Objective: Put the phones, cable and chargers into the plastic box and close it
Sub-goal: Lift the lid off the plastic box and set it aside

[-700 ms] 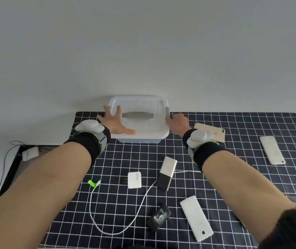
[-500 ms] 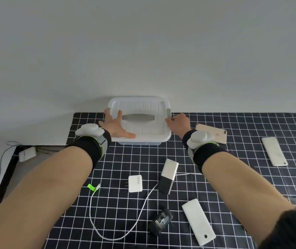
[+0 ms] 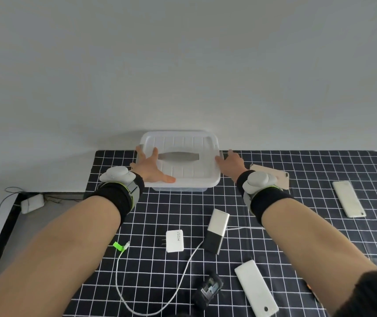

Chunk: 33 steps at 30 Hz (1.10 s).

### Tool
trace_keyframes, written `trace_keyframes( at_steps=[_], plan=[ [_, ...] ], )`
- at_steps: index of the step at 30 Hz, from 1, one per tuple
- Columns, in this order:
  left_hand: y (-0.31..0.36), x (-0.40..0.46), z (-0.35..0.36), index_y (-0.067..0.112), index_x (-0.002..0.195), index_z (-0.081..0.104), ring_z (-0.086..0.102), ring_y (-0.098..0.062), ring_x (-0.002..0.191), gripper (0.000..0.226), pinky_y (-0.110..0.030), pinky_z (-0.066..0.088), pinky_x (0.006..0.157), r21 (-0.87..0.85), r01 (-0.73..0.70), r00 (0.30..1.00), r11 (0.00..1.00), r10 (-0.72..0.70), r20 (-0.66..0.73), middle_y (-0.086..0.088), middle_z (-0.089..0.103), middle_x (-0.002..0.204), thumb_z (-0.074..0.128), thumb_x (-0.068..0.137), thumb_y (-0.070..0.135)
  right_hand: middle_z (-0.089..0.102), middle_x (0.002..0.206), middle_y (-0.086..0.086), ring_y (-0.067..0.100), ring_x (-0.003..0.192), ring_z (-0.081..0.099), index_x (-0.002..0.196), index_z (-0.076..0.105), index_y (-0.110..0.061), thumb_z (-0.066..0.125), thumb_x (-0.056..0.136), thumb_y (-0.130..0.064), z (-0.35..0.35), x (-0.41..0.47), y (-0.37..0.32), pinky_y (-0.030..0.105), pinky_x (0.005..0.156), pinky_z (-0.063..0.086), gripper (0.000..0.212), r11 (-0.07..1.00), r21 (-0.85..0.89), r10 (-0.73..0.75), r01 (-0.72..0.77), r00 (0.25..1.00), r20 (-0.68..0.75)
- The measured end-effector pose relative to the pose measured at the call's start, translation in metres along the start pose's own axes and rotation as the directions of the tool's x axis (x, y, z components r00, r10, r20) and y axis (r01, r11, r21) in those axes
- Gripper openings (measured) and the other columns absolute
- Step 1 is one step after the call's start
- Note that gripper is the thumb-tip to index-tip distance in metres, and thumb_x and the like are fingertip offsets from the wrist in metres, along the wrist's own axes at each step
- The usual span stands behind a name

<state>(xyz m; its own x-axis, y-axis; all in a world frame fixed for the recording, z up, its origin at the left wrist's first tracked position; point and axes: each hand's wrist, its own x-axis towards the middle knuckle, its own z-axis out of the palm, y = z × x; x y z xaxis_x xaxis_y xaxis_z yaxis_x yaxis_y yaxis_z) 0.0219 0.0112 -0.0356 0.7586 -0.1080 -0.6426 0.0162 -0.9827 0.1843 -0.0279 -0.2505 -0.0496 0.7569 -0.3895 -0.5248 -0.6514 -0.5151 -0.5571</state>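
- Now the box (image 3: 179, 164) sits at the far edge of the cloth (image 3: 297, 225), against the wall, lid on, its grey handle lying flat in the lid's recess.
- My left hand (image 3: 152, 169) lies spread on the lid's left part, fingers splayed, thumb along the near rim; it clasps nothing.
- My right hand (image 3: 232, 160) touches the lid's right edge by the side latch; whether its fingers grip the latch I cannot tell.
- Both wrists carry a black band with a grey pod on top.
- One phone (image 3: 274, 177) lies just right of the box, partly behind my right wrist.
- A second phone (image 3: 348, 199) lies well to the right, a third (image 3: 256, 287) near me.
- The power bank (image 3: 216, 231) lies mid-cloth, the white charger (image 3: 175, 240) just left of it, prongs to the left.
- The cable (image 3: 171, 300) loops from a green-tagged end, passes under the bank and comes out to its right.
- A black charger (image 3: 208, 291) lies beside the near phone.
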Motion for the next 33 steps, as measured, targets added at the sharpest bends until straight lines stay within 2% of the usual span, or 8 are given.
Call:
trace_keyframes(
  at_steps=[3,6,9,12,14,26,30,33],
  plan=[
    [-0.011,0.001,0.000,0.030,0.154,-0.005,0.021,-0.047,0.143,0.130,-0.053,0.030,0.113,-0.099,-0.032,0.998,0.995,0.027,-0.049,-0.002,-0.028,0.157,0.076,0.060,0.069,0.057,0.131,0.012,0.037,0.118,0.053,0.134,0.052,-0.017,0.051,0.082,-0.055,0.003,-0.002,-0.002,0.042,0.097,0.046,0.064,0.996,-0.076,-0.036,0.035,0.999,-0.014],
    [-0.022,0.006,0.000,0.011,0.150,0.021,0.040,-0.038,0.133,0.091,-0.046,0.040,0.104,-0.341,-0.048,0.964,0.939,-0.046,-0.262,-0.015,0.018,0.155,0.065,0.082,0.053,0.066,0.114,0.008,0.034,0.105,0.060,0.115,0.068,-0.026,0.050,0.069,-0.062,0.010,0.003,0.006,0.043,0.093,0.050,0.061,0.992,-0.114,-0.057,0.057,0.998,0.001],
    [-0.037,0.016,-0.002,0.000,0.110,0.057,0.061,-0.036,0.103,0.046,-0.039,0.051,0.080,-0.514,0.025,0.922,0.857,-0.219,-0.320,-0.016,0.060,0.111,0.058,0.084,0.038,0.072,0.098,0.008,0.027,0.093,0.066,0.105,0.073,-0.012,0.063,0.083,-0.036,0.009,-0.010,-0.003,0.033,0.082,0.053,0.034,0.998,0.015,-0.067,0.067,0.998,-0.019],
    [-0.041,0.012,-0.002,0.004,0.068,0.059,0.065,-0.035,0.084,0.031,-0.032,0.046,0.067,-0.509,0.046,0.921,0.859,-0.235,-0.312,-0.008,0.058,0.070,0.054,0.089,0.026,0.073,0.091,0.007,0.025,0.088,0.068,0.095,0.075,-0.009,0.070,0.081,-0.028,0.006,-0.006,-0.005,0.032,0.079,0.056,0.024,0.997,0.070,-0.029,0.033,0.998,-0.056],
    [-0.042,0.015,0.000,0.006,0.061,0.059,0.060,-0.031,0.074,0.033,-0.032,0.047,0.068,-0.558,0.042,0.912,0.829,-0.260,-0.318,-0.007,0.056,0.064,0.056,0.089,0.023,0.073,0.091,0.006,0.024,0.087,0.068,0.090,0.075,-0.009,0.073,0.077,-0.030,0.005,-0.004,-0.006,0.031,0.079,0.056,0.025,0.996,0.088,0.001,0.005,0.998,-0.066],
    [-0.059,0.031,-0.001,-0.005,0.111,0.061,0.068,-0.027,0.087,0.029,-0.042,0.060,0.080,-0.838,0.189,0.933,0.512,-0.361,-0.010,-0.019,0.068,0.106,0.063,0.083,0.002,0.062,0.077,0.003,0.020,0.073,0.059,0.071,0.066,-0.006,0.074,0.072,-0.022,0.006,0.000,-0.004,0.027,0.070,0.052,0.018,0.993,0.114,0.047,-0.042,0.998,-0.044],
    [-0.054,0.027,-0.010,0.012,0.148,0.038,0.055,-0.034,0.122,0.065,-0.047,0.050,0.100,-0.694,0.031,0.961,0.720,-0.213,-0.178,-0.010,0.052,0.140,0.061,0.087,0.015,0.067,0.085,0.004,0.022,0.082,0.065,0.085,0.071,-0.003,0.076,0.073,-0.026,0.001,0.000,-0.007,0.031,0.077,0.057,0.026,0.988,0.148,0.043,-0.033,0.997,-0.070],
    [-0.055,0.033,-0.012,0.038,0.122,0.062,0.056,-0.036,0.118,0.043,-0.041,0.049,0.099,-0.588,-0.015,0.972,0.809,-0.126,-0.198,-0.004,0.064,0.124,0.056,0.085,0.017,0.070,0.092,0.007,0.024,0.087,0.068,0.090,0.070,-0.004,0.078,0.070,-0.030,0.003,0.000,-0.007,0.034,0.080,0.058,0.034,0.988,0.146,0.068,-0.057,0.995,-0.067]
  ],
)
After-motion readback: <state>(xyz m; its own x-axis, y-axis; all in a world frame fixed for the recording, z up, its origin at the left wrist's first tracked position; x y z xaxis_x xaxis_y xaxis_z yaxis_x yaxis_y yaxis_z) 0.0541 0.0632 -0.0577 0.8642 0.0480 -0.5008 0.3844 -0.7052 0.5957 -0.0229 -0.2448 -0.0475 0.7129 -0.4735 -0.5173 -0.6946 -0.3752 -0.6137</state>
